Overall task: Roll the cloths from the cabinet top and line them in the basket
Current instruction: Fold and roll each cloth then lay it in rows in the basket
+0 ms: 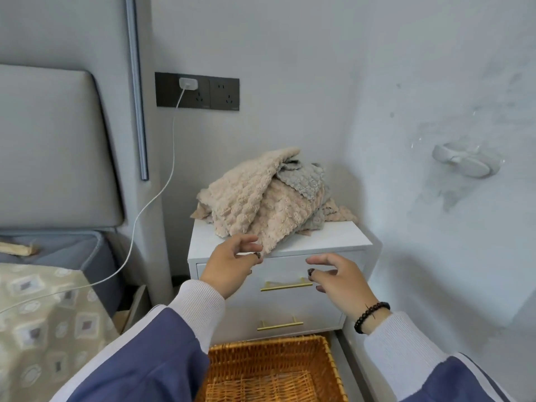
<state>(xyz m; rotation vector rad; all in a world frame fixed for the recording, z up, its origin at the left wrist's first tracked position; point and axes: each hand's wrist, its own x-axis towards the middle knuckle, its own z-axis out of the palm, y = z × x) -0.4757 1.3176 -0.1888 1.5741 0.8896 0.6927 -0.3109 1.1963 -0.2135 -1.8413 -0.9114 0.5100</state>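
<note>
Cloths [269, 195] heaped, beige and grey, fluffy, crumpled on cabinet top [333, 236]

Single head-worn wide-angle view, looking forward and down from standing height. Faces a wall corner; white cabinet [278, 245] sits centre frame, close, within arm's reach. Both hands enter from bottom edge. Basket [272, 369] lies directly below, cut by lower border. Bed [52, 311] fills left margin. Edges bow outward.
</note>
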